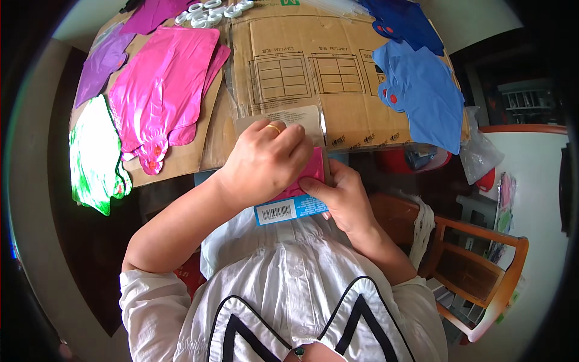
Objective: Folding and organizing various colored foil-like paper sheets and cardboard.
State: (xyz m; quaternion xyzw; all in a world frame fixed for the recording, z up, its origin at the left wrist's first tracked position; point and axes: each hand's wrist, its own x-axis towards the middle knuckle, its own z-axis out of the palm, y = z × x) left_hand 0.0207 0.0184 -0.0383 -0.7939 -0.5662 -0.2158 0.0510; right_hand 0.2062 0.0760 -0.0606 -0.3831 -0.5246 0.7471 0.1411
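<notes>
the left hand (pixel 265 160) and right hand (pixel 338 196) both pinch a pink foil balloon (pixel 307 175) against its backing card (pixel 289 208), close above the lap. sorted piles of pink foil balloons (pixel 160 84) and blue foil balloons (pixel 422 84) already lie on flattened cardboard (pixel 301 66); this one looks mid-packing.

Premises appear to be a private home in use for piecework packing, not a fitted workshop. A flattened cardboard box (pixel 313 78) serves as the work surface over a table. Flat foil balloons are sorted by colour upon it: pink (pixel 160 84), purple (pixel 102 63) and green (pixel 93 157) at far left, blue (pixel 422 90) at far right. White plastic rings (pixel 211 12) lie at the far edge. A wooden chair (pixel 476 271) stands near right on a pale floor.
</notes>
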